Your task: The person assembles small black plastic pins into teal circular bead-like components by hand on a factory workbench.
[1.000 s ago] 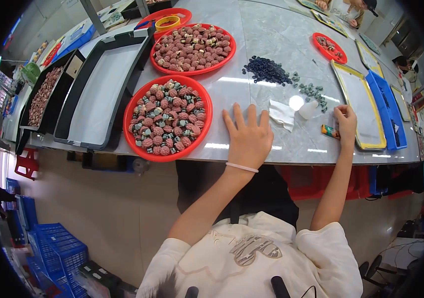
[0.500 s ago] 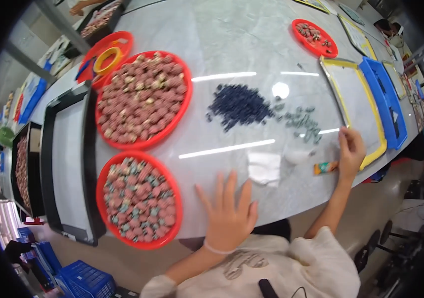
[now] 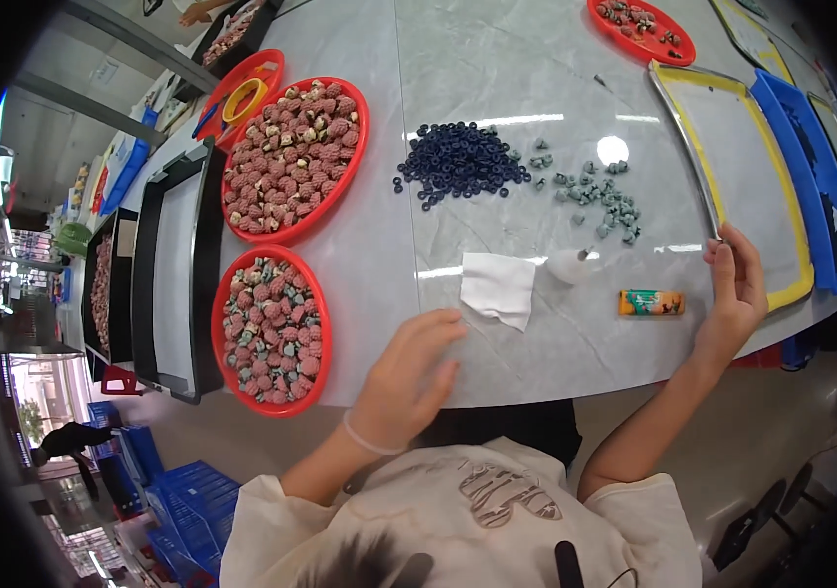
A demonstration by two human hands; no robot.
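My left hand [image 3: 407, 367] hovers over or rests on the near edge of the table, fingers stretched and apart, holding nothing. Just beyond its fingertips lies a white cloth [image 3: 497, 290]. My right hand [image 3: 735, 289] has its thumb and fingers closed at the near left edge of a shallow yellow-rimmed tray [image 3: 799, 240]. An orange and green packet [image 3: 651, 303] lies left of that hand. Between packet and cloth stands a small white bottle [image 3: 567, 266] with a dark tip. Farther off are a heap of dark blue rings [image 3: 460, 162] and scattered grey-green small pieces [image 3: 600, 199].
At left, two red round trays hold pink bumpy pieces [image 3: 291, 162] and pink and grey-green pieces [image 3: 273, 333]. Beside them is a black-framed tray [image 3: 211, 181]. A smaller red tray [image 3: 673, 54] sits far right, and a blue bin [image 3: 835, 250] flanks the yellow-rimmed tray.
The view has shifted. My left hand has drawn in from lying spread on the table and turned toward the cloth, its fingers less spread. My right hand stays at the tray's edge.
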